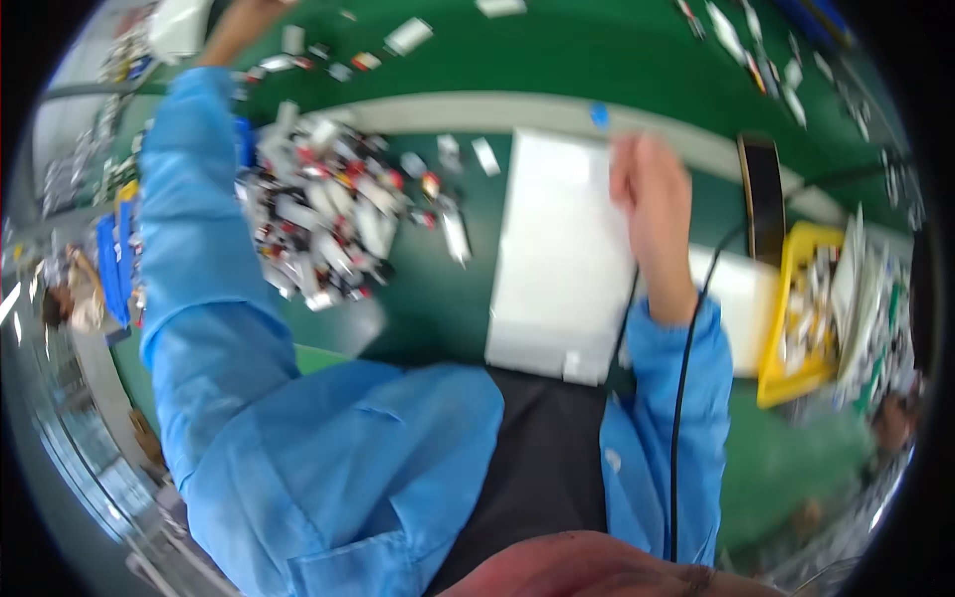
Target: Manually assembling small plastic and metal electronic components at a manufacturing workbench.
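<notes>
My left arm reaches far out to the upper left. The left hand [244,28] is blurred at the picture's top edge, beside a white object [179,28], and its fingers cannot be made out. Closer in lies a heap of small parts [323,204], white, grey, black and red. My right hand [654,189] is over the right edge of a flat white board or tray [552,249]. Its fingers are curled in, and whatever they may hold is hidden. A small clear or white piece [574,365] rests at the board's near edge.
A black cable [684,398] passes over my right forearm. To the right are a dark phone-like slab [762,194] and a yellow bin [786,348] of small parts. Loose pieces [408,37] are scattered on the green table beyond a pale strip [448,111]. Other people sit farther off.
</notes>
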Demonstrator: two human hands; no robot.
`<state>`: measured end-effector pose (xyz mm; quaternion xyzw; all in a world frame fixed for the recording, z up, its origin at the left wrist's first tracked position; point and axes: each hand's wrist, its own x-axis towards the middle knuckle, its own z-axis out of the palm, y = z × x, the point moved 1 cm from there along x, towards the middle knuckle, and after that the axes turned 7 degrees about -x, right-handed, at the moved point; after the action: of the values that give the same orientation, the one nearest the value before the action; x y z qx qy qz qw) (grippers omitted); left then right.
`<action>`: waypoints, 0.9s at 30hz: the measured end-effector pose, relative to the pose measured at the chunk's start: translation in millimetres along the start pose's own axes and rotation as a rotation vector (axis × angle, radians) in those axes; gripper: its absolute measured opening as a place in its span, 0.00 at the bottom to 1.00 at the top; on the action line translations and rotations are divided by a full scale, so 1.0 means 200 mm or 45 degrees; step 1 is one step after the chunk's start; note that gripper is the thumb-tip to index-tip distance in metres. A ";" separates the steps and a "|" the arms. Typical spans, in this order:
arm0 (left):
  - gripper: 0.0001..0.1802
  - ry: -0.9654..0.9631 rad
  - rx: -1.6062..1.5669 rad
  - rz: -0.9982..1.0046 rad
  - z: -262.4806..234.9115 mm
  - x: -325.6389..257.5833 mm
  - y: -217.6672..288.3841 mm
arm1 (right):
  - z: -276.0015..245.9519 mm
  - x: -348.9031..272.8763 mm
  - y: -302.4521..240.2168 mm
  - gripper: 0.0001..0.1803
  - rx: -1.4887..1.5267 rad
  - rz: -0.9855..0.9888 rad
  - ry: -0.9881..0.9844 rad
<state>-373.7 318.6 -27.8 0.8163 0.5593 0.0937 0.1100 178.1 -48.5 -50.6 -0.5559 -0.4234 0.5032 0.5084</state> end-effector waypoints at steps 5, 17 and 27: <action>0.31 0.276 -0.681 0.053 -0.34 -0.31 0.97 | -0.18 0.04 -0.14 0.15 0.447 -0.199 0.074; 0.34 -0.619 -2.880 -0.287 0.29 -0.89 2.21 | -0.13 -0.14 -0.16 0.12 -1.528 -0.551 -0.095; 0.29 -0.552 -2.895 -0.971 0.68 -0.86 2.27 | -0.14 -0.08 -0.17 0.05 -1.508 -0.520 -0.128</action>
<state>7.4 -10.9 -34.8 0.0367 0.3324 0.3535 0.8736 205.8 -63.9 -16.1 -0.6268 -0.7514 0.1014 0.1797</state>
